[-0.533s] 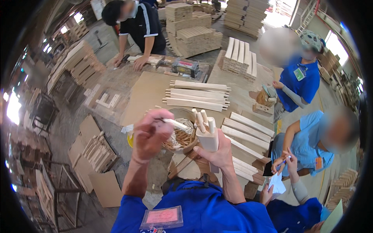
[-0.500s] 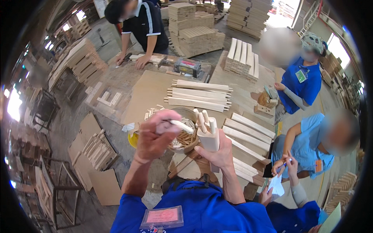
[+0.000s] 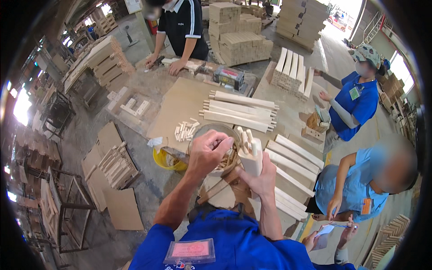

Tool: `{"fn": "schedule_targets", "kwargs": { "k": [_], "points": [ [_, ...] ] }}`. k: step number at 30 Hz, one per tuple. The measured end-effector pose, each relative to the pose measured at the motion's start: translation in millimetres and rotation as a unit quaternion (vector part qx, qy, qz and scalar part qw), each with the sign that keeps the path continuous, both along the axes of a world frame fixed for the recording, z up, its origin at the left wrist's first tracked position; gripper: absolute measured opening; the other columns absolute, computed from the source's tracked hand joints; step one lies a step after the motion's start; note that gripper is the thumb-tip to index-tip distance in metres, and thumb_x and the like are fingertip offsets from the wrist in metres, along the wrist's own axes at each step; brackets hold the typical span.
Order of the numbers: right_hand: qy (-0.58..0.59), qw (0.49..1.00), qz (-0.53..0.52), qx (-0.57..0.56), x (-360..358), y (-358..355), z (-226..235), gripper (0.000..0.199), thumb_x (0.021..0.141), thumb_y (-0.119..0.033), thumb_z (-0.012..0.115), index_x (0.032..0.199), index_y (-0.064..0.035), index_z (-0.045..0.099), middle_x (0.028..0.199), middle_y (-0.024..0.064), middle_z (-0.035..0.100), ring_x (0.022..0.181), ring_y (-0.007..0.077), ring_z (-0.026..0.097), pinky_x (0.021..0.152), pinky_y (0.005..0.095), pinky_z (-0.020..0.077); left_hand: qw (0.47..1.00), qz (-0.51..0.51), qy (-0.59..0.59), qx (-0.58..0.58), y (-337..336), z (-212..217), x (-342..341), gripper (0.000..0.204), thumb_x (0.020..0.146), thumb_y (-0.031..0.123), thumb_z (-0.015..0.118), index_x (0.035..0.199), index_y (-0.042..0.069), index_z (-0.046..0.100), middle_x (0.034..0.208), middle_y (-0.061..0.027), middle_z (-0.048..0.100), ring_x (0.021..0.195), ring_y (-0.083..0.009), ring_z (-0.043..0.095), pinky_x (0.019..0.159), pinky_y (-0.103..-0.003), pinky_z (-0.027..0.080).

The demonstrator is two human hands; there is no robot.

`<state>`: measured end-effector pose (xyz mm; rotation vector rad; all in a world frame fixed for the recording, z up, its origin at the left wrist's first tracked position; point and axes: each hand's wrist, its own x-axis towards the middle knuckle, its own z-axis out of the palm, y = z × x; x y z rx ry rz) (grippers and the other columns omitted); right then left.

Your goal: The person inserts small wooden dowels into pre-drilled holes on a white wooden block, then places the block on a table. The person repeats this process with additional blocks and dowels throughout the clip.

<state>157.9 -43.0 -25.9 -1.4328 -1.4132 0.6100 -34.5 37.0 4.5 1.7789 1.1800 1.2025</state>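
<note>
My right hand (image 3: pixel 264 177) grips a pale wooden rail (image 3: pixel 250 164) held upright, with several round dowels (image 3: pixel 248 140) sticking up from its top end. Just left of those dowels, my left hand (image 3: pixel 211 150) has its fingers curled together in a pinch; whatever they may hold is hidden. Under the left hand lies a round bowl (image 3: pixel 219 126), partly covered by it, with many brown and pale dowels (image 3: pixel 231 158) inside. A small heap of pale dowels (image 3: pixel 185 130) rests on the cardboard beyond the bowl.
Tenoned rails (image 3: pixel 238 110) lie ahead on the cardboard; flat slats (image 3: pixel 294 155) lie to the right. A yellow bucket (image 3: pixel 168 160) is left of the bowl. A person in black (image 3: pixel 182 27) works across the table; people in blue (image 3: pixel 357 105) and light blue (image 3: pixel 346 180) are at right.
My left hand has moved right, closer to the rail's top, and the pale dowel seen in its fingers no longer shows. The right hand keeps hold of the rail. The view has shifted slightly.
</note>
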Motion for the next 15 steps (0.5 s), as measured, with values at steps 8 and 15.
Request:
{"fn": "schedule_targets", "kwargs": {
  "k": [8, 15],
  "points": [
    [-0.035, 0.999, -0.014, -0.007, -4, 4, -4, 0.061, 0.068, -0.023, 0.091, 0.117, -0.0025, 0.061, 0.094, 0.0172, 0.073, 0.085, 0.0300, 0.074, 0.075, 0.0399, 0.0584, 0.969, -0.071, -0.162, -0.174, -24, 31, 20, 0.022, 0.093, 0.016, 0.076, 0.099, -0.005, 0.074, 0.084, -0.0057, 0.073, 0.075, -0.0074, 0.063, 0.066, -0.025, 0.051],
    [-0.043, 0.999, -0.007, 0.011, -7, 5, -12, 0.067, 0.068, -0.026, 0.091, 0.122, -0.0022, 0.061, 0.097, 0.0177, 0.073, 0.087, 0.0309, 0.075, 0.076, 0.0405, 0.0589, 0.955, -0.097, -0.213, -0.180, -28, 28, 19, 0.015, 0.093, 0.006, 0.070, 0.103, -0.004, 0.069, 0.087, -0.0039, 0.071, 0.080, -0.0060, 0.063, 0.070, -0.024, 0.052]
  ]
}}
